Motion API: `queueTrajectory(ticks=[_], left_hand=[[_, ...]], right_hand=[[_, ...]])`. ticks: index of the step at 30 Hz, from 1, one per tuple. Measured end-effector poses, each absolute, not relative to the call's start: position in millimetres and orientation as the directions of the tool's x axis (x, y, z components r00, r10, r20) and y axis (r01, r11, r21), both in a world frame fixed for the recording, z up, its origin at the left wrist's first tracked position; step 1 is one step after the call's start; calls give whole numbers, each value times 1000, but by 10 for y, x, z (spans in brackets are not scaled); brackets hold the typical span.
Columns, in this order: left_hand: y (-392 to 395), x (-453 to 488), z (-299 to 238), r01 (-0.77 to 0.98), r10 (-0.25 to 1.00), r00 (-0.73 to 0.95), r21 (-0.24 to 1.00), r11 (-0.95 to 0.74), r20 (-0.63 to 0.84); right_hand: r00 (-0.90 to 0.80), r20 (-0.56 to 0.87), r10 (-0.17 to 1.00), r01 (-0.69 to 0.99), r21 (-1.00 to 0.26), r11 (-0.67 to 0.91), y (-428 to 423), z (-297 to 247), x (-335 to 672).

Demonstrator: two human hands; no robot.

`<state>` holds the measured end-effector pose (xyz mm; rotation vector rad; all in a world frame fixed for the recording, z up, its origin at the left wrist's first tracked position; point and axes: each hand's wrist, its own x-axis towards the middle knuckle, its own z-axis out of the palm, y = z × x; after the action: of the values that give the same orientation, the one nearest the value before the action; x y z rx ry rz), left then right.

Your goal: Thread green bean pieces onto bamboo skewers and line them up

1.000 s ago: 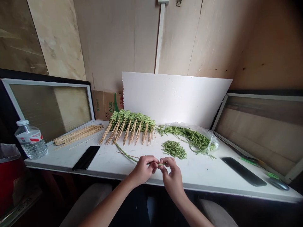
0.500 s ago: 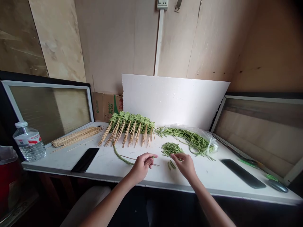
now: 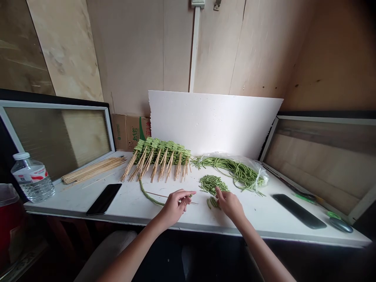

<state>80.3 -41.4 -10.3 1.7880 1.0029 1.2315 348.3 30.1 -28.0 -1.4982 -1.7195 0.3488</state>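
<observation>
The long, slender green bean (image 3: pixel 146 196) curves over the white tabletop (image 3: pixel 249 221), its skin smooth and mid-green, its far end lying near the thin tan wooden skewers' tips below the stacked skewered green bean pieces (image 3: pixel 162 150). Its near end runs into the left hand (image 3: pixel 176 203), whose curled fingers grip it, a green tip showing by the thumb. A single thin brown wooden stick (image 3: pixel 157 194) lies beside the bean and passes behind that hand.

The right hand (image 3: pixel 230 203) is bent down at the short, cut green bean pieces (image 3: pixel 212 202), which lie side by side just left of its fingers. Its fingertips are mostly hidden, so I cannot tell whether it is pinching a piece. Just beyond sits the loose heap of small green bean cuttings (image 3: pixel 212 183).

A second ago both hands met at the bean's end; now they are apart, the right one down by the short pieces.
</observation>
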Motion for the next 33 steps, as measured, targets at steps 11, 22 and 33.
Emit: queueTrajectory(ticks=[11, 22, 33], left_hand=[[-362, 698, -110, 287, 876, 259, 834, -472, 406], [-391, 765, -118, 145, 919, 248, 926, -348, 306], [-484, 642, 108, 437, 906, 320, 805, -401, 278]], right_hand=[[-4, 253, 968, 677, -712, 189, 221, -158, 3364], [-507, 473, 721, 370, -636, 677, -276, 144, 2973], [-378, 597, 707, 452, -548, 704, -251, 111, 2916]])
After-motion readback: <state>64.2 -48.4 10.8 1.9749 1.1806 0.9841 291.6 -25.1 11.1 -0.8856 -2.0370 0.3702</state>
